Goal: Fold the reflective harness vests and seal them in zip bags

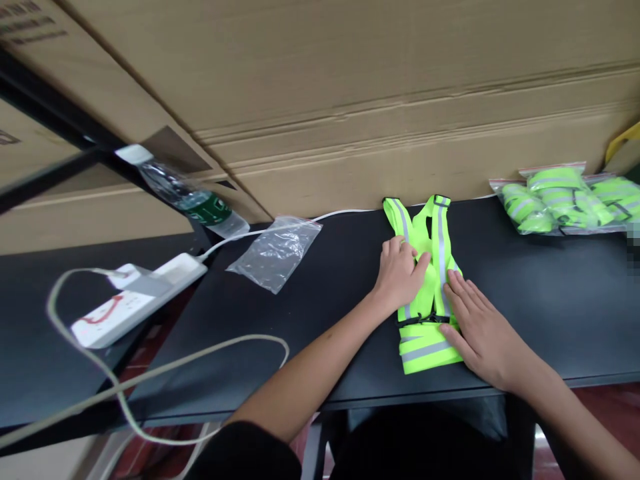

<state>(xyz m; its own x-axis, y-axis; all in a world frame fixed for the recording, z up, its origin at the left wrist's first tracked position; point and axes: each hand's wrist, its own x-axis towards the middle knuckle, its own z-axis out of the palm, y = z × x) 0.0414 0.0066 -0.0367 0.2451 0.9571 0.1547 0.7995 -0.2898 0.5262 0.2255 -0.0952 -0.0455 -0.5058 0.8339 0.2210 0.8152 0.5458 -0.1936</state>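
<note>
Black tabletop (pixel 550 313) set against stacked cardboard cartons (pixel 350 87). Reflective safety vest (pixel 431 300), lime green with grey stripes, lies flat mid-table, nearer the front edge than the back. Lower end doubled into a layered band; two shoulder straps lie open toward the back edge. State so far: lower part folded, upper part unfolded. Left hand (pixel 399 273) open, palm down on the vest's middle, fingers slightly curled. Right hand (pixel 487 330) open, fingers spread, resting on the vest's right side. Neither grips. Containers: clear plastic bags (pixel 505 181) at the back right corner hold bundled lime vests (pixel 555 200) (exact count hidden by the folds). A flattened clear bag (pixel 274 253) left of the vest shows nothing inside. White power strip (pixel 117 313) at far left, its cable looped.
</note>
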